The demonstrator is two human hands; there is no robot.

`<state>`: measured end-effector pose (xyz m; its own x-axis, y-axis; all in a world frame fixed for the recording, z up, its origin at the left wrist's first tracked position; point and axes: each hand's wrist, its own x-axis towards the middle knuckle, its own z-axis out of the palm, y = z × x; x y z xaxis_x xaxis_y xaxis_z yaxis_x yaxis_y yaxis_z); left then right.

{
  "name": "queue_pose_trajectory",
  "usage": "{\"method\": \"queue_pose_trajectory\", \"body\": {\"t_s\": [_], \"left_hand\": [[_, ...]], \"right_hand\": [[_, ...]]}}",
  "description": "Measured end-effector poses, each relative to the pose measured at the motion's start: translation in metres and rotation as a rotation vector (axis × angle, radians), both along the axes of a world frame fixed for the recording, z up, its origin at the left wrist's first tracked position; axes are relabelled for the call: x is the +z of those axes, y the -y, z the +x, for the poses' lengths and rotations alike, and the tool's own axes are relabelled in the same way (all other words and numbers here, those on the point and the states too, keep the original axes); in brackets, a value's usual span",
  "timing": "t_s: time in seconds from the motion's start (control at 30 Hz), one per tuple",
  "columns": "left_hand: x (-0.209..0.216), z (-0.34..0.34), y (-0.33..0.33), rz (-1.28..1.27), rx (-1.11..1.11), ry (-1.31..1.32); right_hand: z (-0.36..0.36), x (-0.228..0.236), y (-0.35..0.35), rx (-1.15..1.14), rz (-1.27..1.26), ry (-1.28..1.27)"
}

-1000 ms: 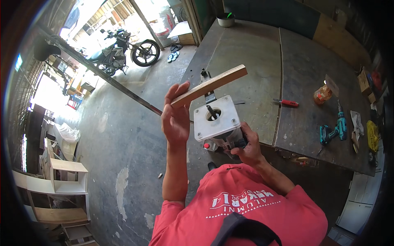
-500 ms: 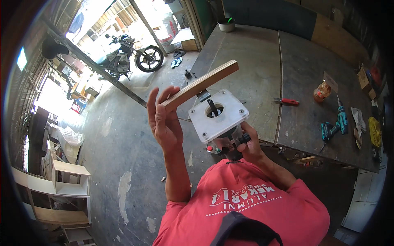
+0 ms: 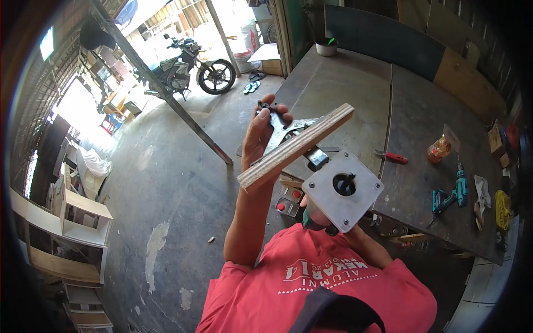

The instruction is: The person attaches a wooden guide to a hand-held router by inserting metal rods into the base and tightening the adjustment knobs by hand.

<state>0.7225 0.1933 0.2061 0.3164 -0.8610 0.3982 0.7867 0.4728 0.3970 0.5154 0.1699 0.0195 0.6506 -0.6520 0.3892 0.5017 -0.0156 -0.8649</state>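
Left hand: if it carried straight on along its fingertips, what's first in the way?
Nothing close. The left hand, gripping a pale plywood strip and a metal bracket, points up-picture toward the grey concrete floor beside the dark workbench; depth is unclear.

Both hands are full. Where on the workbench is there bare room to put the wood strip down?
The workbench is bare from the bowl at its far end to the red-handled screwdriver. The right edge is crowded: jar, teal drill, yellow item.

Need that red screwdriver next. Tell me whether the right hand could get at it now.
Probably not: the right hand is under the router, holding it, and the screwdriver lies apart on the table.
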Motion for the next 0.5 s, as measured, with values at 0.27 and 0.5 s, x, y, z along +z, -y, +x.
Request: {"method": "queue_pose_trajectory", "body": {"t_s": [0.27, 0.5], "left_hand": [[0.017, -0.015, -0.006, -0.007, -0.039, 0.036], [-0.012, -0.037, 0.001, 0.119, -0.136, -0.105]], "right_hand": [[-0.007, -0.007, 0.000, -0.010, 0.006, -0.005], [-0.011, -0.038, -0.011, -0.177, 0.014, 0.028]]}}
